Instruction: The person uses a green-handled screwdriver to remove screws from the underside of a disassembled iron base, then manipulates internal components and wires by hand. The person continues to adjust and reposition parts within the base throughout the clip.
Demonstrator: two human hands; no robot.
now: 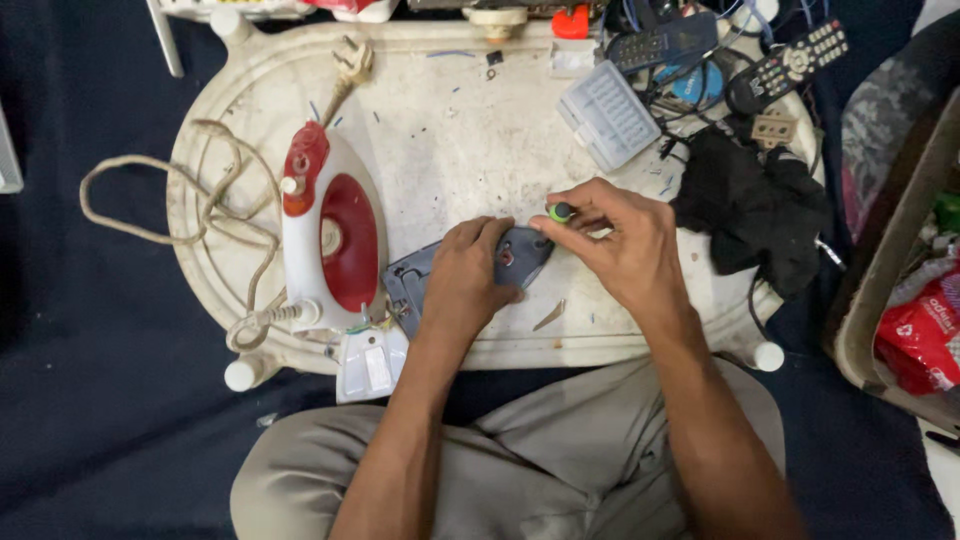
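Seen from the head camera, the left hand (462, 275) is pressing flat on the grey metal iron soleplate (520, 255) on the white oval table (450, 140), already separated from the red-and-white iron body (330, 235), while the right hand (615, 240) is clamping a green-capped screwdriver (560, 212) upright on it, unscrewing apparently unfinished.

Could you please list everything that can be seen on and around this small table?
Table: one, dirty white, oval, centre.
Iron body: one, white and red, table's left side.
Cord: one, beige, looped off the left edge, plug at top.
Soleplate: one, grey, front centre, under the left hand.
Screwdriver: one, green and black handle, in the right hand.
Plastic case: one, clear, upper right.
Remote controls: two, dark, top right.
Black cloth: one, right edge.
Red packet: one, far right.
Left hand: pressing the soleplate.
Right hand: gripping the screwdriver.
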